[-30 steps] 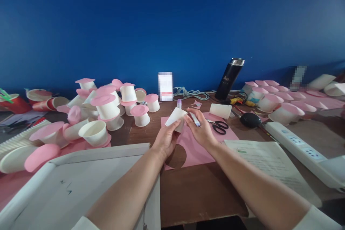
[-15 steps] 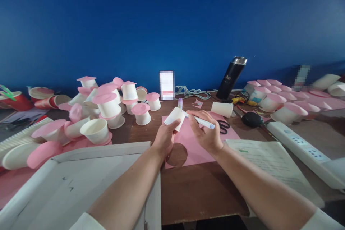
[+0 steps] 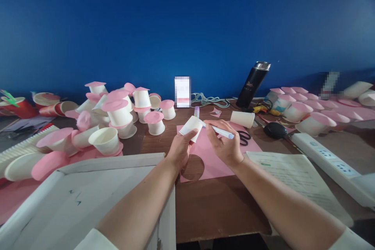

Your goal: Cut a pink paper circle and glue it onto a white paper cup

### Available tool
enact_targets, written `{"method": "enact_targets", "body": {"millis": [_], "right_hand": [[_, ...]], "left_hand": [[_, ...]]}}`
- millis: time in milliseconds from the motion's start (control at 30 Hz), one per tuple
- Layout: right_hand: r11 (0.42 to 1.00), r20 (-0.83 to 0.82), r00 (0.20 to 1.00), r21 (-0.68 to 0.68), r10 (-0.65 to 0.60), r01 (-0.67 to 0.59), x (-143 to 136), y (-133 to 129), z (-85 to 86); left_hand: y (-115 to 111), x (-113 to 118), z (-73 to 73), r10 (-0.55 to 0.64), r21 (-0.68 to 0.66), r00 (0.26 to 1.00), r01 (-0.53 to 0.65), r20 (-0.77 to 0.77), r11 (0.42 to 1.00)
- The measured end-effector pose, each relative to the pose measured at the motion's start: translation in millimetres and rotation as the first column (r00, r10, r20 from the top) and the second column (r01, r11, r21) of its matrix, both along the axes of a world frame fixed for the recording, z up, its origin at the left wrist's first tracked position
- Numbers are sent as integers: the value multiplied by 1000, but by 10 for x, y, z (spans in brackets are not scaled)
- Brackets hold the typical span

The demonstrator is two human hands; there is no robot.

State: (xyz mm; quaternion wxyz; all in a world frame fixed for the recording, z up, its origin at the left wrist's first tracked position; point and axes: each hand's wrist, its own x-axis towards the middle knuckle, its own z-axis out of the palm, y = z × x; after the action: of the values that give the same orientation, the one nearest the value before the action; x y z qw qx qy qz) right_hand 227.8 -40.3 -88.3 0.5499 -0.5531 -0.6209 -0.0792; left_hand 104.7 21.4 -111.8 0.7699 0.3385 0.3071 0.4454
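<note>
My left hand (image 3: 182,146) is closed around a white paper cup (image 3: 190,127), tilted, with the thumb on its side. In my right hand (image 3: 227,144) is a white marker pen (image 3: 219,131) with a pale blue end, its tip against or very near the cup's right side. Under both hands lies a sheet of pink paper (image 3: 212,162) with a round hole cut in it. Partly behind my right hand rest black-handled scissors (image 3: 244,138). A purple-capped stick (image 3: 197,112) stands just behind the cup, and another white paper cup (image 3: 241,119) lies on its side to the right.
Several white cups with pink paper tops (image 3: 117,111) crowd the left. More pink-topped cups (image 3: 318,121) stand at right. A white box lid (image 3: 96,195) fills the front left. A black flask (image 3: 253,84), power strip (image 3: 328,164) and written booklet (image 3: 293,179) are to the right.
The view has shifted very slightly. Both hands keep nearly the same pose, with the marker pen still at the cup's side.
</note>
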Motion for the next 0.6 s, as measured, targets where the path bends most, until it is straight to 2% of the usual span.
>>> {"method": "enact_targets", "body": {"millis": [600], "right_hand": [[999, 41, 999, -33, 2, -1, -18, 0, -26]], "left_hand": [[-7, 3, 11, 6, -39, 997, -2, 81, 999]]}}
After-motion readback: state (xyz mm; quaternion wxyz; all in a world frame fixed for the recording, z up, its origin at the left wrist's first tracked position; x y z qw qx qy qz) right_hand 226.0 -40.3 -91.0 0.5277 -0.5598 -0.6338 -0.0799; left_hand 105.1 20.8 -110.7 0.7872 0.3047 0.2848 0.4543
